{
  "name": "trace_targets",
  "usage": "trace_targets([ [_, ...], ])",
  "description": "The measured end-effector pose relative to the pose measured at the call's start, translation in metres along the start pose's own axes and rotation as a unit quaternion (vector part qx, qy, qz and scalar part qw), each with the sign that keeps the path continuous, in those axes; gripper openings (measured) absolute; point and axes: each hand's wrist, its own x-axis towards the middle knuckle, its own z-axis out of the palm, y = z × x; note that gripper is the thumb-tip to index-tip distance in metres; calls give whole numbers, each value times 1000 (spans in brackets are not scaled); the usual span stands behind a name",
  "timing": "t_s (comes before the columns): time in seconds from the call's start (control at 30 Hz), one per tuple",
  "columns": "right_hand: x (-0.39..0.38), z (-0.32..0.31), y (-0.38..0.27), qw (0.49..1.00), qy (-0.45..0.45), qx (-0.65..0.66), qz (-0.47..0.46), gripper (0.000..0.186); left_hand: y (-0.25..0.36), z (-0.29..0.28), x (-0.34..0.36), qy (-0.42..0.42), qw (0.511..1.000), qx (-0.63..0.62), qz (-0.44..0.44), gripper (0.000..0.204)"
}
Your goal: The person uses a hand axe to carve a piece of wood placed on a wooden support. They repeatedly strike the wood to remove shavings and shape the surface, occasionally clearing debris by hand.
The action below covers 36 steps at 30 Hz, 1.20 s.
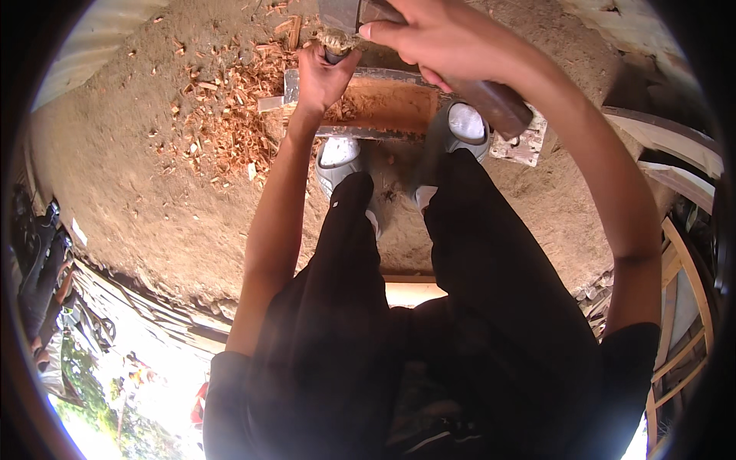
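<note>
My left hand point(326, 79) is closed round an upright chisel point(335, 55); its frayed, pale handle top shows above the fist, and its blade is hidden. My right hand point(452, 42) grips a dark mallet point(502, 111). The mallet's blocky head lies right beside the chisel's top; whether they touch I cannot tell. Under both hands a reddish wooden piece point(410, 106) with a hollowed middle and dark edges lies on the ground, just ahead of my shoes.
Wood chips point(238, 115) are scattered over the dirt floor point(146, 176) on the left. My grey shoes point(337, 157) stand close to the wooden piece. A worn flat block point(525, 146) lies by the right shoe. Curved wooden parts point(667, 142) and a slatted frame point(682, 307) are at the right.
</note>
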Motion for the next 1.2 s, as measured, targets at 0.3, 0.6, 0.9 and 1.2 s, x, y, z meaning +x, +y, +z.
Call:
trace_targets([
  [0.3, 9, 42, 53, 977, 134, -46, -160, 25, 9, 0, -3, -18, 999, 37, -31, 31],
  [0.6, -23, 13, 21, 984, 16, 164, -64, 22, -16, -22, -11, 86, 984, -150, 35, 6],
  [0.9, -11, 41, 48, 996, 43, 64, -39, 32, -17, -22, -34, 145, 980, -138, 8, 17],
  [1.2, -3, 60, 39, 946, 194, 26, -259, 28, -9, -20, -22, 60, 994, -78, 54, 21],
])
